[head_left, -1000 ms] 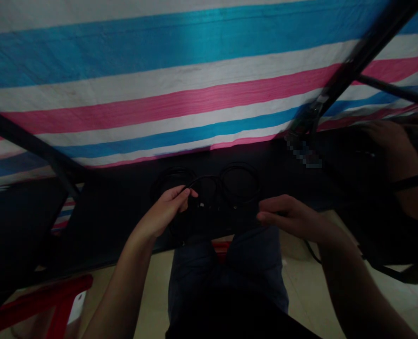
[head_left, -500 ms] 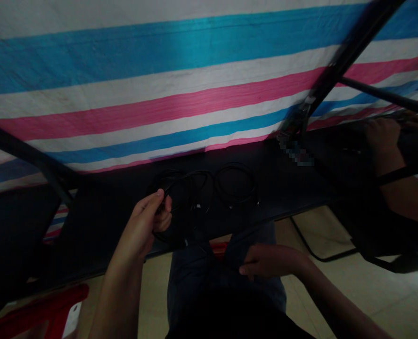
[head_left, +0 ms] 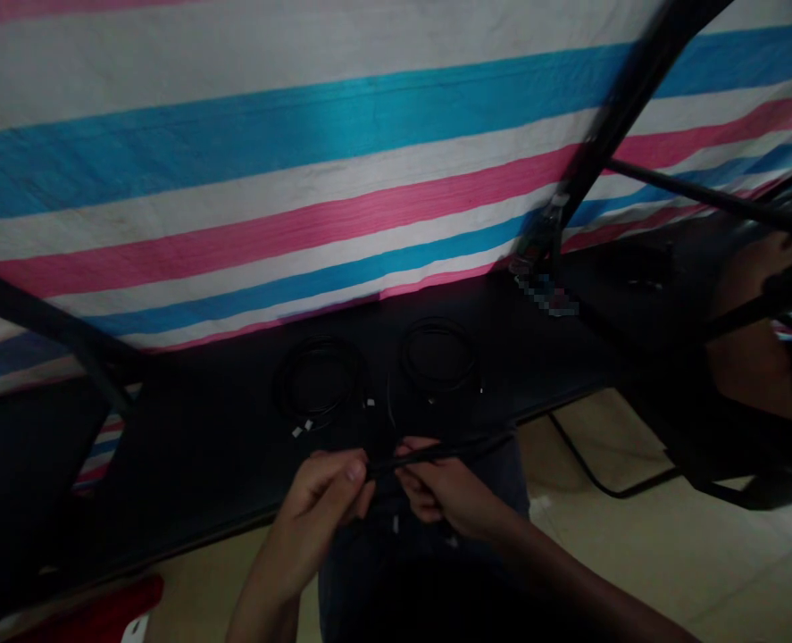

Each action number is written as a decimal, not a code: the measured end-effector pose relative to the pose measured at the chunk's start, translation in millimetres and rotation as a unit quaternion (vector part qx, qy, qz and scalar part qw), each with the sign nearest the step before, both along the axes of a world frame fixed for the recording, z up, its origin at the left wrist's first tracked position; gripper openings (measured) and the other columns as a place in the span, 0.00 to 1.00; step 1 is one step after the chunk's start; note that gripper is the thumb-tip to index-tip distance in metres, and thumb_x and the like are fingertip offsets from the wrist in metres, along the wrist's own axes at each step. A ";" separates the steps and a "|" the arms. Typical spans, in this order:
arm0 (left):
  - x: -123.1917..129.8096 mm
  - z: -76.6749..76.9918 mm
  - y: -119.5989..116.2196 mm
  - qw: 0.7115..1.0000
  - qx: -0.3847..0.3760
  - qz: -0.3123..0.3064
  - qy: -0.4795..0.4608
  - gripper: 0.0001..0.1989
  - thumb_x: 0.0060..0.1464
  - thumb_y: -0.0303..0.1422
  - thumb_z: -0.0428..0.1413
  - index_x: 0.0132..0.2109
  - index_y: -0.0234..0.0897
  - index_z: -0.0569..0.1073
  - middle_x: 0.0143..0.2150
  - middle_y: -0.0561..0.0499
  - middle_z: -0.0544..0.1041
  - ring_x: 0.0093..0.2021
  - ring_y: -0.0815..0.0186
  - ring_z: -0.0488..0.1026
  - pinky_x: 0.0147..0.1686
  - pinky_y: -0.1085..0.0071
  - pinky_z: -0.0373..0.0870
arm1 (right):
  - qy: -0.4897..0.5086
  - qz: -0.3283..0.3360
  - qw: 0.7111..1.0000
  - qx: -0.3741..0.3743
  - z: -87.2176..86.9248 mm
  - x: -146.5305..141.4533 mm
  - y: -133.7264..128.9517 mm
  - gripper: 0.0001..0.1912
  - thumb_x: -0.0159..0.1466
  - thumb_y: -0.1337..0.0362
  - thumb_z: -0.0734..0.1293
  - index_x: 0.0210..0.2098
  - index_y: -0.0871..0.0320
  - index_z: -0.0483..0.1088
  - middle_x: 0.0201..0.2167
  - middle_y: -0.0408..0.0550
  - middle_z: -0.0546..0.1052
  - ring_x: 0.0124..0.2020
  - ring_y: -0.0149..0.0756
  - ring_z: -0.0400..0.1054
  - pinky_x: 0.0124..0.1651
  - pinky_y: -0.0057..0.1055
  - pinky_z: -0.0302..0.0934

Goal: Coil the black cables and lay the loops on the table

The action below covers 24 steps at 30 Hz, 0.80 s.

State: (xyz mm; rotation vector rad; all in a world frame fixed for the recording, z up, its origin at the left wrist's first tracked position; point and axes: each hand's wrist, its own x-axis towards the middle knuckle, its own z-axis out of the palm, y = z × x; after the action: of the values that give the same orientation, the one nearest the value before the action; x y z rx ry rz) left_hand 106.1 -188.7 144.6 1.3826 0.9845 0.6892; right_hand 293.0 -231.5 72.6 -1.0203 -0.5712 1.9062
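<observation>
Left hand (head_left: 329,489) low at centre, fingers (head_left: 354,471) curled and pinched on a thin black cable (head_left: 429,454). Right hand (head_left: 439,489) just beside, nearly touching the left, fingers bent and closed on the same cable a little further along. Cable pulled out between both hands, just in front of the near edge of the tabletop (head_left: 201,446), then running right along that edge; a pale plug end hanging below the hands, too dim to make out well. Under the hands, dark trousers over the lap. Beyond, on the dark tabletop, two more black cables wound into loose rings: left coil (head_left: 315,386) with small light connectors at its near side, right coil (head_left: 437,357) just beside it, the two apart from each other and from the held cable. Further back, a striped tarp (head_left: 302,179) in blue, white and pink across the whole upper view. Dark poles (head_left: 610,116) crossing in front of the tarp at right and at far left. At far right, another person's arm (head_left: 750,330) over the tabletop, hand hard to read in the gloom. Pale tiled floor (head_left: 637,554) below right; a red stool (head_left: 87,612) at lower left.
</observation>
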 end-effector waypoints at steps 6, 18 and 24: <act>0.0 -19.1 -21.4 0.994 0.096 0.034 0.050 0.33 0.65 0.56 0.47 0.19 0.40 0.67 0.18 0.53 0.68 0.24 0.66 0.64 0.34 0.69 0.64 | 0.084 -0.146 0.984 0.057 25.7 -3.9 35.7 0.23 0.58 0.44 0.75 0.35 0.56 0.67 0.18 0.30 0.60 0.14 0.20 0.41 0.15 0.20 0.37; 24.9 -33.1 -10.9 0.994 -0.107 0.020 0.027 0.25 0.55 0.58 0.57 0.36 0.39 0.72 0.25 0.57 0.62 0.25 0.69 0.59 0.25 0.74 0.57 | 0.033 -0.235 0.943 0.232 28.8 -7.8 50.3 0.15 0.66 0.51 0.68 0.38 0.57 0.74 0.22 0.40 0.67 0.26 0.31 0.61 0.32 0.29 0.58; 42.1 -34.8 -5.4 0.999 -0.030 -0.012 0.015 0.18 0.60 0.50 0.57 0.36 0.39 0.71 0.28 0.54 0.65 0.29 0.66 0.62 0.30 0.72 0.60 | -0.115 -0.155 0.939 0.286 31.0 -3.6 41.9 0.17 0.70 0.48 0.64 0.42 0.54 0.74 0.36 0.47 0.76 0.38 0.37 0.70 0.43 0.34 0.66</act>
State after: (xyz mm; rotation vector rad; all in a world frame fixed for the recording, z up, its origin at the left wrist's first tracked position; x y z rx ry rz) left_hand 148.2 -194.1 109.7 1.3535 1.0032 0.6171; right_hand 289.3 -189.6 103.6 -0.8820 -0.9691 1.2395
